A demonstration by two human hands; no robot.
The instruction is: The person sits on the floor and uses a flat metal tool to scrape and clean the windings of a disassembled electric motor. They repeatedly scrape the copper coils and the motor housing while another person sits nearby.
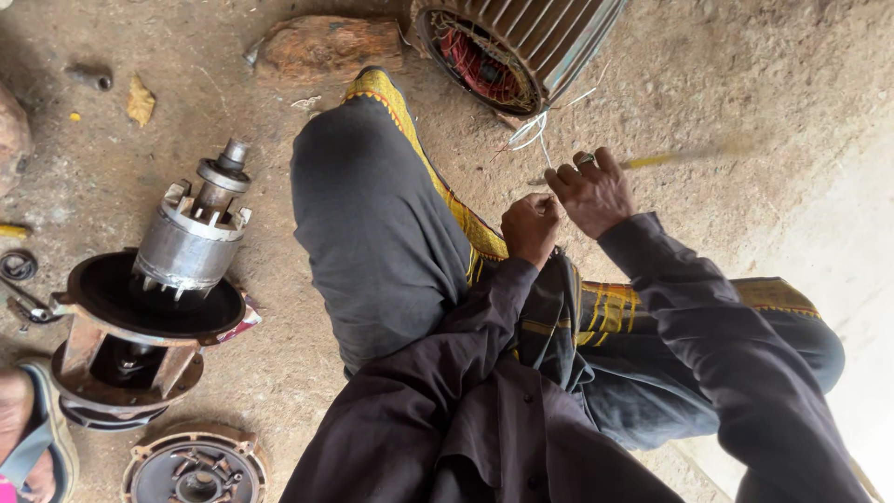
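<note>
The left hand [531, 226] is closed in a fist, pinching white wires [533, 132] that run up to the ribbed motor stator [517, 47] lying on the dirt floor [708, 84]. Just beside it, the right hand [594, 191] grips a blurred yellow-handled tool [680, 156], fingers curled around it. At the left stands a grey rotor [193, 237] upright in a rusty pump housing [130, 335], with a round end cover [194, 466] below and a wooden block [321, 47] near the stator.
</note>
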